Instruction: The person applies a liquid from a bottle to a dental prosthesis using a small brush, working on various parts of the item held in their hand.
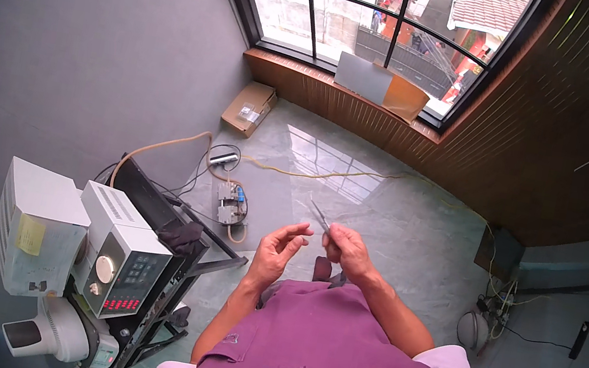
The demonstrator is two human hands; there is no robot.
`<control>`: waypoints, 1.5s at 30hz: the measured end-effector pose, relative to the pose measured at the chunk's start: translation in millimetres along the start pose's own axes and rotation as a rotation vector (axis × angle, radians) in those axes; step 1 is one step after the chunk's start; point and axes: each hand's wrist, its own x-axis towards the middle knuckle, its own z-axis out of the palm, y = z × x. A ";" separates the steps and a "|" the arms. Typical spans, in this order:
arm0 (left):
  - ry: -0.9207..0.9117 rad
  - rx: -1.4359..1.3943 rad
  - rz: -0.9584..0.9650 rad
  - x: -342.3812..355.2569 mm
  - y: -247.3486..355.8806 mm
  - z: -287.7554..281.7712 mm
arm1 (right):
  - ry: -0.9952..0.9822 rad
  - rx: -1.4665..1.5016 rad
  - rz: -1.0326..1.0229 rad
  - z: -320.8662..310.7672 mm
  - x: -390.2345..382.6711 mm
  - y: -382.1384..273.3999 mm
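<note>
From the head view, your right hand (pixel 351 253) is closed around a slim metal tool (pixel 319 215), its tip pointing far and left, well above the floor (pixel 413 228); your left hand (pixel 276 252) is half-curled just left of it, thumb and fingers parted, with nothing visible between them. The chief risk looks small but sharp — if the tool turned in your fingers, its narrow end could nick the left fingertips, which sit so near it; a loose pinch could also let it drop onto the hard floor, where its tip might bend. Whether the tool is tweezers or something similar, you cannot tell at this size. Farther off, the yellow cable (pixel 311 177) crosses the floor in front of you; a step forward without looking could catch it and tug the power strip (pixel 223 159) at the far left; the orange hose (pixel 176 140) arches above the black stand (pixel 151 194) — a snag there could jerk the small metal device (pixel 229 212) on the floor.
</note>
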 end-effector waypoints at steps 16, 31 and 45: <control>0.161 -0.334 0.078 3.6 -22.9 5.7 | -0.055 -0.066 0.073 8.7 -8.9 2.5; 0.218 -0.177 0.068 -2.1 -26.8 -3.8 | 0.009 -0.528 -0.112 18.9 -8.9 3.1; 0.230 -0.173 0.005 1.3 -34.0 -5.3 | 0.009 -0.656 -0.105 22.6 -9.4 0.3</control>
